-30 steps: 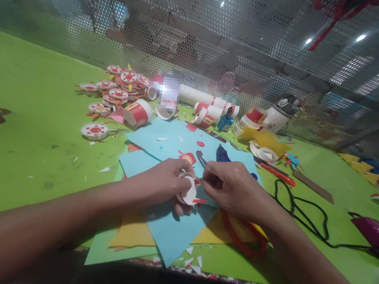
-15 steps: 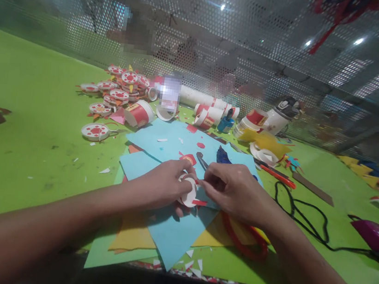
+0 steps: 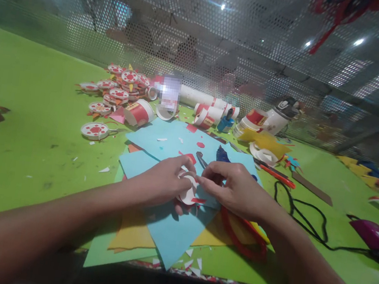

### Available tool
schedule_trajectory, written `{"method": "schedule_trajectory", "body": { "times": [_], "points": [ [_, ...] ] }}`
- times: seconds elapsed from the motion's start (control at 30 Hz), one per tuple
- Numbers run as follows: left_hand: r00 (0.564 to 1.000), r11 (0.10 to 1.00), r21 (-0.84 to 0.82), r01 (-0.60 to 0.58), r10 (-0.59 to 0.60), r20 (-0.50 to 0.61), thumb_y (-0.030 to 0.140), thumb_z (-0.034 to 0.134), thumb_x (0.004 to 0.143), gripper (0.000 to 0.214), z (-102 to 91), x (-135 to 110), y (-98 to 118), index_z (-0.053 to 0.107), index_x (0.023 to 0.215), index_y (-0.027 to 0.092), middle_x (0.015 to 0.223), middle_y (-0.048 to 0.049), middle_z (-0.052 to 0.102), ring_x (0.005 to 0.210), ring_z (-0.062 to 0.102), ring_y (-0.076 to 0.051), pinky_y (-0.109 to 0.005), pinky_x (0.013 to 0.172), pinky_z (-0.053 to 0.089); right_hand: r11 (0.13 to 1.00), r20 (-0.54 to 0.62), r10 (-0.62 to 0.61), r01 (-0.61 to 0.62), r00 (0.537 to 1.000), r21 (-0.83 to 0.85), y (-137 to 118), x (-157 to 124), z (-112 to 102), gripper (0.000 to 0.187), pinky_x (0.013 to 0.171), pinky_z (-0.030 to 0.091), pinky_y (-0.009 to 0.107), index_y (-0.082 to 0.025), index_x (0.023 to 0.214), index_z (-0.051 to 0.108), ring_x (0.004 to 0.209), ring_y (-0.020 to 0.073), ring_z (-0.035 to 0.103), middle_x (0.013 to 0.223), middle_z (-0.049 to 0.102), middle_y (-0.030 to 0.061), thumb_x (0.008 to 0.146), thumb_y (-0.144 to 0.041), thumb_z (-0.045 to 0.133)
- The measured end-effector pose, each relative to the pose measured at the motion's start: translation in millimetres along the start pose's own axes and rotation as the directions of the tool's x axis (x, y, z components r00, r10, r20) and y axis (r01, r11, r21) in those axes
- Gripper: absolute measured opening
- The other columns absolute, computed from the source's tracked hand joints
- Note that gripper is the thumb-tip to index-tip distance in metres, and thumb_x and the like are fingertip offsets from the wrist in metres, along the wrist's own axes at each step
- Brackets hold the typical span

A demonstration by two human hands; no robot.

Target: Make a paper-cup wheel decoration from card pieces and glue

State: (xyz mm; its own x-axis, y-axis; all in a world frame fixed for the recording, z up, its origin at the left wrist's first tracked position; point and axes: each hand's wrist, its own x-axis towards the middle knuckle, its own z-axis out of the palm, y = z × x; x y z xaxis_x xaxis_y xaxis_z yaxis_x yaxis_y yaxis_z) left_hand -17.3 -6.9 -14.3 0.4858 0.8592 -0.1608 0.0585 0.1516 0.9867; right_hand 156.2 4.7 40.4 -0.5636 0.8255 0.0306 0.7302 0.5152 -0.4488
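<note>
Over blue paper sheets [image 3: 177, 238] at the table's front, my left hand [image 3: 166, 181] grips a small round white paper piece [image 3: 187, 195], cut from what looks like a paper cup, with thumb on top and fingers beneath. A red strip [image 3: 198, 201] sticks out from its right side. My right hand [image 3: 231, 184] has thumb and forefinger pinched at the upper right edge of the same piece, on a thin part of its rim. Just behind the hands lie a red paper scrap [image 3: 187, 156] and a dark blue item [image 3: 222, 154]. Under my right wrist are red scissor-like handles [image 3: 246, 242].
Round paper turtles [image 3: 119, 93] with red spots are heaped at the back left. Red and white paper cups [image 3: 139, 113] and a blue bottle [image 3: 226, 122] stand behind the sheets. On the right lie an orange-red cutter [image 3: 277, 176], a black cord [image 3: 321, 224] and a purple device [image 3: 375, 234].
My right hand's fingers have shifted slightly at the rim of the white piece. My left hand keeps its hold, almost unmoved.
</note>
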Motion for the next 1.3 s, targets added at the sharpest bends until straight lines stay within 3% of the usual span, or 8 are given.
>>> {"method": "schedule_trajectory", "body": {
  "times": [0.3,0.77,0.93,1.07,1.2,1.3],
  "points": [
    [1.000,0.999,0.022,-0.023,0.023,0.014,0.017,0.046,0.075,0.023,0.2,-0.2,-1.7,0.043,0.097,0.020,0.068,-0.0044,0.064,0.054,0.065,-0.022,-0.032,0.042,0.053,0.999,0.005,-0.012,0.012,1.000,-0.031,1.6,1.3,8.4,0.013,0.050,0.028,0.022,-0.015,0.068,0.062,0.052,0.0087,0.041,0.056,0.051,-0.0031,0.074,-0.014,0.050],
    [0.986,0.984,0.136,-0.113,0.128,-0.103,0.019,0.045,0.076,0.024,2.4,-2.9,0.6,0.044,0.100,0.021,0.064,-0.0005,0.061,0.048,0.061,-0.017,-0.026,0.040,0.050,0.999,-0.117,0.009,-0.004,0.993,0.035,3.3,3.1,13.4,0.011,0.051,0.031,0.022,-0.014,0.066,0.061,0.053,0.0088,0.044,0.056,0.053,-0.0027,0.073,-0.013,0.053],
    [0.984,0.985,0.152,-0.084,0.106,-0.142,0.019,0.047,0.074,0.024,1.6,-2.7,5.4,0.044,0.098,0.021,0.067,0.0001,0.060,0.047,0.061,-0.016,-0.026,0.039,0.050,0.999,-0.151,0.016,-0.009,0.988,0.046,0.8,2.2,11.8,0.018,0.050,0.031,0.022,-0.013,0.062,0.059,0.052,0.0086,0.043,0.053,0.051,-0.0028,0.077,-0.021,0.058],
    [0.985,0.995,0.076,-0.058,0.069,-0.156,0.020,0.049,0.073,0.027,-0.1,-1.7,10.2,0.044,0.100,0.020,0.069,-0.0014,0.061,0.054,0.064,-0.019,-0.028,0.043,0.052,0.998,-0.196,0.023,-0.012,0.980,0.059,-2.2,-0.4,4.9,0.031,0.051,0.033,0.023,-0.014,0.062,0.061,0.053,0.0097,0.045,0.055,0.054,-0.0010,0.080,-0.039,0.058],
    [0.984,1.000,0.030,-0.005,0.010,-0.175,0.015,0.048,0.071,0.031,-3.2,0.1,13.5,0.044,0.102,0.018,0.067,-0.0029,0.063,0.051,0.064,-0.020,-0.029,0.043,0.052,0.994,-0.357,0.089,-0.062,0.930,0.085,1.0,-0.4,-3.5,0.042,0.050,0.032,0.024,-0.015,0.059,0.057,0.051,0.0101,0.044,0.054,0.053,-0.0004,0.082,-0.050,0.052],
    [0.990,0.998,-0.056,0.000,-0.008,-0.144,0.014,0.048,0.071,0.033,-4.1,0.0,15.1,0.043,0.103,0.017,0.066,-0.0043,0.063,0.054,0.065,-0.022,-0.028,0.042,0.050,0.985,-0.390,0.124,-0.065,0.913,0.159,6.3,1.3,-6.0,0.048,0.051,0.033,0.025,-0.016,0.058,0.054,0.051,0.0107,0.044,0.054,0.052,-0.0001,0.085,-0.054,0.045]
  ]
}}
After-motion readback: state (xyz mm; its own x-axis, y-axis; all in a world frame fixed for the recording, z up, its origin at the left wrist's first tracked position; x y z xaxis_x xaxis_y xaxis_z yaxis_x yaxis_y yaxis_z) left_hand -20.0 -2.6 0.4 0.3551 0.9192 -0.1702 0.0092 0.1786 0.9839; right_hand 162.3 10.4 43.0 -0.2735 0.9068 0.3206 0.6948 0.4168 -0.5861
